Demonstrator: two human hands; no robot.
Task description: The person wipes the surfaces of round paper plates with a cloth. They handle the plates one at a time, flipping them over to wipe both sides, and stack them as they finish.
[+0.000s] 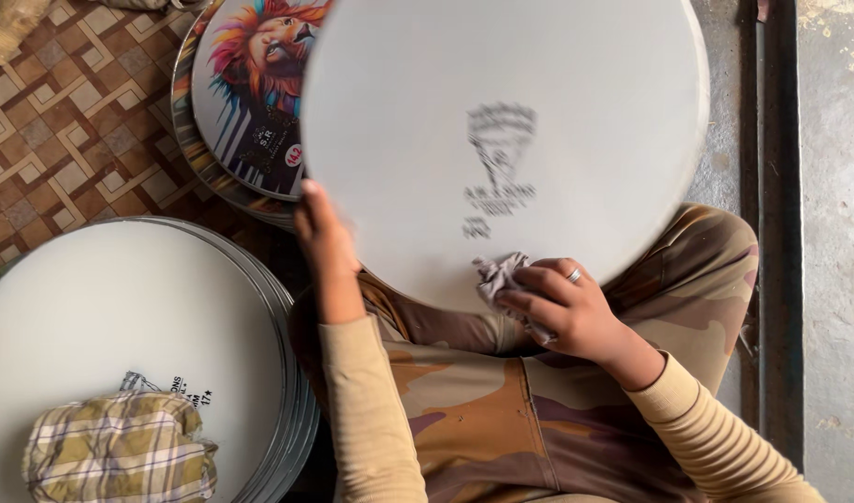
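Floor tiling (64,140) in a brown and cream woven pattern is seen at the upper left, and a grey concrete strip (832,233) with a dark metal rail (776,186) runs down the right. A large white drumhead (501,140) is held tilted over the lap, its near rim resting by the camouflage trousers (483,410). Its left edge is gripped by the left hand (325,237), fingers closed round the rim. A small grey rag (497,278) is pinched in the right hand (562,307) and pressed against the skin near the lower rim. A lion-printed drumhead (250,84) is partly covered behind. A stack of white drumheads (138,317) lies at the lower left, just beside the knee, with a folded checked cloth (120,447) on top. Little open floor is left between the stacks.
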